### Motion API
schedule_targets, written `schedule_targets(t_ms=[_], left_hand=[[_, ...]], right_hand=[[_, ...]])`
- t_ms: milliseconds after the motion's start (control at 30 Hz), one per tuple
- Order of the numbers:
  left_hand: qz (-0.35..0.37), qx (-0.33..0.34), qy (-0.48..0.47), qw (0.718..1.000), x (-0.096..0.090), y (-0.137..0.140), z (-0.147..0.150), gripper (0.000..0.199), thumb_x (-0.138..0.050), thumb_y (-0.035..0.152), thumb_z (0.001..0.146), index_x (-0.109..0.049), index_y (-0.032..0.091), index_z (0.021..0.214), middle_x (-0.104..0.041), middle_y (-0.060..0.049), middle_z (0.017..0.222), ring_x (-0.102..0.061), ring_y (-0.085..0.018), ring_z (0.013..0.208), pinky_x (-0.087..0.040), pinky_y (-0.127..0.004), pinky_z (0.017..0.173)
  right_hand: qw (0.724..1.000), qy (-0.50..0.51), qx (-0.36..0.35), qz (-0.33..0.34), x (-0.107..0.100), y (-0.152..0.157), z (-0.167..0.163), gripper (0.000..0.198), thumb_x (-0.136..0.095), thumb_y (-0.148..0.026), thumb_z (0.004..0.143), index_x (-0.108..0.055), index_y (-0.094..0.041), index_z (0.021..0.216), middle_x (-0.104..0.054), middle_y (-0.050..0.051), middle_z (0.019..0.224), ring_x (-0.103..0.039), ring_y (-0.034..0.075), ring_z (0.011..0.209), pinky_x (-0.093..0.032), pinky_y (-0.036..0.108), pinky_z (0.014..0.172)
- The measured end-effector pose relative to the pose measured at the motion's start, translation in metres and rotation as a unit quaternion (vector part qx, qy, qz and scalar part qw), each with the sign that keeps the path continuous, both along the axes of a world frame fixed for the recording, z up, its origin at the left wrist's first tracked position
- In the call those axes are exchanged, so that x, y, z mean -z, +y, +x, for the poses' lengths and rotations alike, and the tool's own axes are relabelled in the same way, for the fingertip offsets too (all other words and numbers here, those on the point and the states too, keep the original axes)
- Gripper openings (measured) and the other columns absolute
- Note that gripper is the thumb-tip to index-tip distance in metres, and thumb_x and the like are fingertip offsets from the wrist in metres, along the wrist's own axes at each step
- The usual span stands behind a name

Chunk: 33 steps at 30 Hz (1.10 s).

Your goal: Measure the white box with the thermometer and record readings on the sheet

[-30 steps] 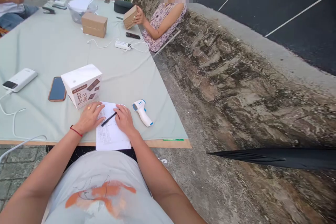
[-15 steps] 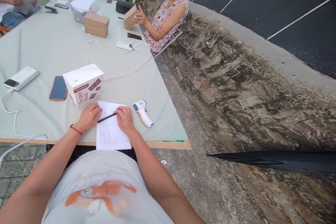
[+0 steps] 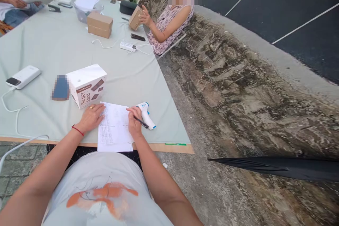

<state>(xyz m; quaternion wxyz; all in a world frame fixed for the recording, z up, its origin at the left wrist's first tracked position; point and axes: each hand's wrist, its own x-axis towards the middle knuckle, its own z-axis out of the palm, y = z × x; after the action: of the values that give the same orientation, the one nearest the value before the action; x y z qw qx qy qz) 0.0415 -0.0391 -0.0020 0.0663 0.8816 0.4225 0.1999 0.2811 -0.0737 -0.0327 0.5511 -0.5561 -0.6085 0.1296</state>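
Observation:
Sheets of printed paper (image 3: 115, 127) lie at the near edge of the table. My left hand (image 3: 91, 117) rests flat on their left side with its fingers stretched out, just in front of a white box (image 3: 88, 84) with brown print. Over the right side of the paper, my right hand (image 3: 135, 122) is closed around a black pen (image 3: 141, 121), whose thick end points down to the right. Just beyond that hand lies a white and blue infrared thermometer (image 3: 147, 114), partly covered by the hand and pen.
Left of the white box are a phone (image 3: 60, 88) and a white power bank (image 3: 23, 77) with a cable. A cardboard box (image 3: 100, 24), a plastic basin (image 3: 82, 13) and a white cabled device (image 3: 128, 46) stand farther off. A person (image 3: 169, 24) at right holds another cardboard box (image 3: 135, 18).
My right hand has taken up the pen from the paper and moved right, towards the thermometer. My left hand has hardly moved. The person at far left has lowered their papers.

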Motion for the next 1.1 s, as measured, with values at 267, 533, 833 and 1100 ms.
schedule_targets(t_ms=[267, 533, 833, 1100], left_hand=[[-0.010, 0.008, 0.061, 0.998, -0.003, -0.002, 0.003, 0.040, -0.045, 0.039, 0.097, -0.061, 0.020, 0.130, -0.058, -0.013, 0.141, -0.055, -0.034, 0.114, -0.046, -0.051, 0.089], [-0.023, -0.003, 0.067, 0.997, -0.006, -0.003, 0.007, 0.037, -0.050, 0.035, 0.095, -0.062, 0.022, 0.127, -0.058, -0.012, 0.141, -0.054, -0.034, 0.115, -0.045, -0.050, 0.089], [-0.005, -0.039, 0.107, 0.994, -0.007, 0.010, 0.033, 0.018, -0.055, 0.029, 0.092, -0.068, 0.016, 0.091, -0.067, -0.015, 0.100, -0.061, -0.031, 0.095, -0.049, -0.045, 0.081], [0.015, -0.043, 0.064, 0.997, 0.003, 0.008, 0.029, 0.024, -0.046, 0.023, 0.095, -0.069, 0.017, 0.100, -0.065, -0.014, 0.118, -0.060, -0.028, 0.100, -0.050, -0.045, 0.087]], right_hand=[[0.978, 0.170, -0.053, -0.106, -0.027, 0.040, -0.020, 0.030, -0.051, -0.048, 0.088, -0.061, -0.020, 0.092, -0.062, 0.002, 0.080, -0.055, 0.015, 0.071, -0.048, 0.030, 0.069], [0.962, 0.176, -0.066, -0.200, -0.007, 0.055, -0.048, 0.018, -0.058, -0.040, 0.074, -0.059, -0.022, 0.075, -0.060, -0.002, 0.067, -0.053, 0.015, 0.064, -0.046, 0.027, 0.061], [0.954, 0.214, -0.052, -0.205, -0.005, 0.056, -0.044, 0.018, -0.052, -0.034, 0.070, -0.059, -0.021, 0.080, -0.061, -0.002, 0.068, -0.054, 0.015, 0.064, -0.046, 0.028, 0.063], [0.964, 0.182, -0.043, -0.189, -0.004, 0.056, -0.047, 0.014, -0.055, -0.036, 0.071, -0.056, -0.022, 0.073, -0.059, -0.003, 0.065, -0.052, 0.015, 0.063, -0.045, 0.027, 0.062]])
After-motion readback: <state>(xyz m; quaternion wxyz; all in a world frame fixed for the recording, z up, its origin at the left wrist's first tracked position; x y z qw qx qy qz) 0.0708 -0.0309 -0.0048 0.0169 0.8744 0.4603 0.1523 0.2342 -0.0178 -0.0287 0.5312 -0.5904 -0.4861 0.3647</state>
